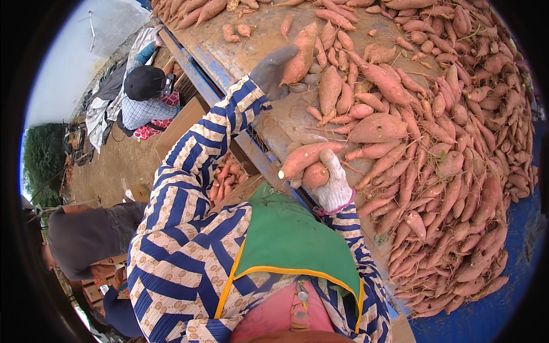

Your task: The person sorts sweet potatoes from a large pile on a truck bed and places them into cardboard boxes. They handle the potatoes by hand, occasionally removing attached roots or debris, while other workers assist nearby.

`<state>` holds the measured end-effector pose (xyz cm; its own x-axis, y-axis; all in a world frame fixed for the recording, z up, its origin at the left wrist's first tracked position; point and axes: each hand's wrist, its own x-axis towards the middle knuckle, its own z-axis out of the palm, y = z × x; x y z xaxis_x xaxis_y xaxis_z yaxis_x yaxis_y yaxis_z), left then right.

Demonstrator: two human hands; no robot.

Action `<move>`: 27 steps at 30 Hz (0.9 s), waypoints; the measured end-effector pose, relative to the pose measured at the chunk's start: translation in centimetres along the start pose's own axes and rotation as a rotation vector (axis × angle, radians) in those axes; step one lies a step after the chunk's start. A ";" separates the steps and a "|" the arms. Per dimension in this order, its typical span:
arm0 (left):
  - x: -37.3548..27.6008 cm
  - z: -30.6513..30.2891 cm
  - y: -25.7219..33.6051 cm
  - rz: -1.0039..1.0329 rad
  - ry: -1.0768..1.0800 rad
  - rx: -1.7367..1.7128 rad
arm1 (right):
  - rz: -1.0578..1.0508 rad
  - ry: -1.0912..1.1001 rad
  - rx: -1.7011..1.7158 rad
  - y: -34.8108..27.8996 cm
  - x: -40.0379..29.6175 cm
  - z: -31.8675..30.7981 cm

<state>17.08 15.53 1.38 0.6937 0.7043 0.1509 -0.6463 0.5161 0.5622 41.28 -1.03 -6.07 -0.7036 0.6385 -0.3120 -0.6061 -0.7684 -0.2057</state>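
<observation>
My left hand [274,70], in a dark grey glove, is closed around a large pinkish sweet potato [301,53] held upright over the dirt-covered bed. My right hand [335,184], in a whitish knit glove, grips a round sweet potato [315,175] together with a longer sweet potato [306,159], whose cut end is pale. Both hands are at the near edge of a big heap of sweet potatoes [450,188] with thin roots. Smaller ones lie loose between the hands and the heap. The palm side of my right hand is partly hidden.
A blue metal rail [206,77] edges the bed. Beneath it stand a cardboard box [182,126] and a container with sweet potatoes [226,178]. A person in a black cap [145,83] is beyond the rail; other people [85,240] are at lower left beside cartons. Blue sheeting [484,317] shows at lower right.
</observation>
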 end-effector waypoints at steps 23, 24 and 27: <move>-0.4 1.6 -4.4 -0.237 0.638 1.054 | -0.054 -0.253 -0.248 -0.9 -0.1 1.8; -1.6 1.9 -4.9 -0.141 0.586 0.656 | -0.066 -0.310 -0.210 -0.8 0.1 1.6; -3.6 2.8 -5.1 -0.009 0.494 0.372 | -0.121 -0.105 -0.205 -0.1 0.7 0.5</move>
<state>18.81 9.01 0.22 0.4115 0.8892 -0.1999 -0.4247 0.3812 0.8212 40.67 -0.47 -5.84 -0.6713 0.7195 -0.1780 -0.6082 -0.6719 -0.4226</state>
